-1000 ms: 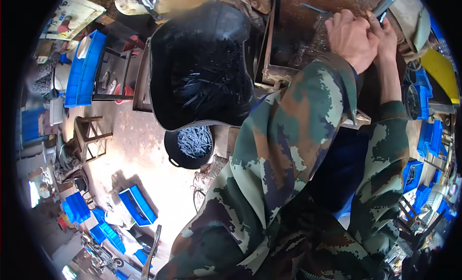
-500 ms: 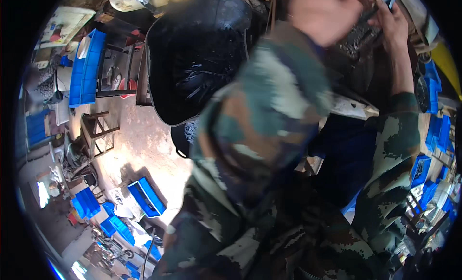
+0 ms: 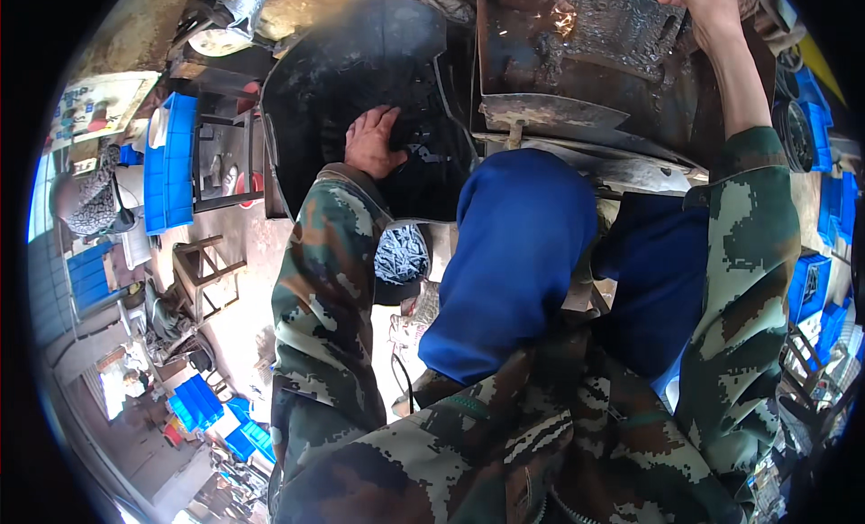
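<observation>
My left hand (image 3: 372,144) is over the inside of a large black tub (image 3: 311,82), its back turned up and its fingers stretched and slightly apart. Nothing shows in its grasp, though its palm side is hidden. A few shiny thin pieces (image 3: 431,153) lie in the tub beside the hand. My right hand (image 3: 710,9) is at the upper edge of the view, next to an oily dark metal work surface (image 3: 563,64). One fingertip points left; the other fingers are cut off or hidden, so what they hold cannot be made out.
A smaller black container (image 3: 401,254) of thin metal pieces stands below the tub. My knees, in blue trousers (image 3: 527,218), press close to the metal surface. On the left are a blue bin (image 3: 171,164) and a wooden stool (image 3: 209,272). A person (image 3: 86,200) is at the far left.
My left hand has swung left and down from the metal surface into the black tub. My right hand has moved slightly up and left; the dark object earlier at its fingers no longer shows.
</observation>
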The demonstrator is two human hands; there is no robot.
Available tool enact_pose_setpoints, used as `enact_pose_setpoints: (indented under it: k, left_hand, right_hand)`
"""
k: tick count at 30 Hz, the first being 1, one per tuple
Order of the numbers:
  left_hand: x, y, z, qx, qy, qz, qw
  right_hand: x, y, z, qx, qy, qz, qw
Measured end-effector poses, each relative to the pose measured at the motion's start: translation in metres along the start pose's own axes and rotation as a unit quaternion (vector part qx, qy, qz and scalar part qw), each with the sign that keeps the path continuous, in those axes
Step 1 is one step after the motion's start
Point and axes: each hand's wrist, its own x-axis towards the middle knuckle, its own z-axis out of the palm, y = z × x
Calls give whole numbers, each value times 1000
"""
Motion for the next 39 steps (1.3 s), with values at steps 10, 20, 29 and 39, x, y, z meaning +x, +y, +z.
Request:
enact_pose_setpoints:
  k: [10,20,29,39]
  left_hand:
    - [6,-5,9,32,-45,-34,998]
    - [-7,-15,25,92,-68,29,993]
    - [-28,-22,26,79,-84,-2,993]
    - [-50,-44,11,79,-87,-97,988]
  right_hand:
    - [1,-1,-3,8,-13,-4,1000]
    - [1,-2,-1,-1,-6,14,1000]
    - [-5,-9,0,-8,-2,20,1000]
    - [-6,-11,5,-9,0,19,1000]
